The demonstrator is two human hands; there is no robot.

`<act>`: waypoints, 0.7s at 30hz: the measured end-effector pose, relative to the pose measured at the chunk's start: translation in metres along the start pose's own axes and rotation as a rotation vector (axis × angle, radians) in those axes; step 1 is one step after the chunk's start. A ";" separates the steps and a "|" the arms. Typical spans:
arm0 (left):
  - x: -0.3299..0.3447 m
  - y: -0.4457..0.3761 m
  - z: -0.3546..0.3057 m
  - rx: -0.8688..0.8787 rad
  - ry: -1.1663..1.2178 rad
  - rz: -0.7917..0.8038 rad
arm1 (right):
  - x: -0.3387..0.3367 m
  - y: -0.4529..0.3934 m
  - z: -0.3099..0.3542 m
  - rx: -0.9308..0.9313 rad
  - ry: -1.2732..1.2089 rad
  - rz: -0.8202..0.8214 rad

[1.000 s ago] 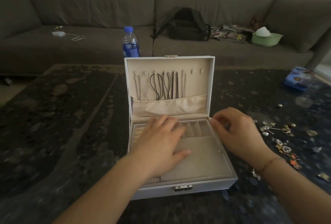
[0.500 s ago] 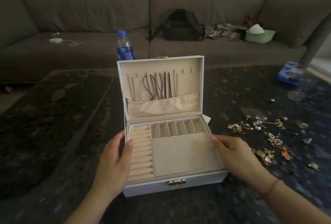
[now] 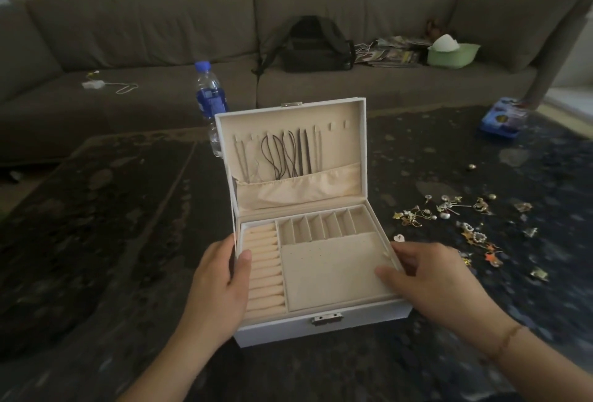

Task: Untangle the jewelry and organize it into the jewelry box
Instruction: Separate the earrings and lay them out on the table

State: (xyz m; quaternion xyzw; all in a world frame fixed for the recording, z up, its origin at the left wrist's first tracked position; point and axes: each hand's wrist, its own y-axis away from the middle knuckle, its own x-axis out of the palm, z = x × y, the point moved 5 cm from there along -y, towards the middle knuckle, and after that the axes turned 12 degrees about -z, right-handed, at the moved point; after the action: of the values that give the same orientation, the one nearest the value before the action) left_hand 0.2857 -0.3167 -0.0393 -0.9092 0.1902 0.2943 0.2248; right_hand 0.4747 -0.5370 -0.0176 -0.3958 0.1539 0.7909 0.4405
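Gripping the jewelry box (image 3: 324, 326) from both sides: left hand (image 3: 218, 286) clasped on the left wall, thumb hooked over the rim beside the ring rolls, remaining fingers wrapped round the outside; right hand (image 3: 430, 283) clasped on the right wall, thumb laid on the flat beige pad inside, fingers curled over the outer edge. Standing open on the dark table (image 3: 112, 241), lid (image 3: 290, 119) upright at the back of the box. Hanging inside that lid, several dark cords (image 3: 282, 157) on hooks, ends tucked into a cloth pocket (image 3: 298, 186). Lying in the base of the box: ring rolls (image 3: 263, 270) at left, a row of small compartments (image 3: 324, 225) along the back, a flat pad (image 3: 330, 270) in front of them. Scattered on the table to the right of the box, well apart from it, loose jewelry (image 3: 449, 212) in gold and pearl tones; one pale piece (image 3: 399, 237) just beside the box's right wall. Standing behind the box's left rear corner, a water bottle (image 3: 210, 96). Further right of the box, near the table's far edge, a blue packet (image 3: 502, 119). Beyond the box, a sofa (image 3: 160, 48) carrying a black backpack (image 3: 314, 45), magazines (image 3: 391, 53) and a green tub (image 3: 452, 53).
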 end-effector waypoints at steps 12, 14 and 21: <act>-0.023 0.001 -0.002 0.011 0.206 -0.249 | -0.004 0.006 0.011 -0.021 0.130 -0.253; -0.031 0.002 -0.009 0.133 0.197 -0.276 | -0.004 0.006 0.015 -0.103 0.180 -0.288; -0.041 0.015 -0.004 0.279 0.013 -0.214 | 0.001 0.000 0.010 -0.142 0.303 -0.278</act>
State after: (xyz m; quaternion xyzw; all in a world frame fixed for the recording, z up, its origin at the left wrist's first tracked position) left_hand 0.2493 -0.3227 -0.0157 -0.8861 0.1328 0.2336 0.3777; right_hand 0.4698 -0.5304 -0.0115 -0.5576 0.1063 0.6628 0.4883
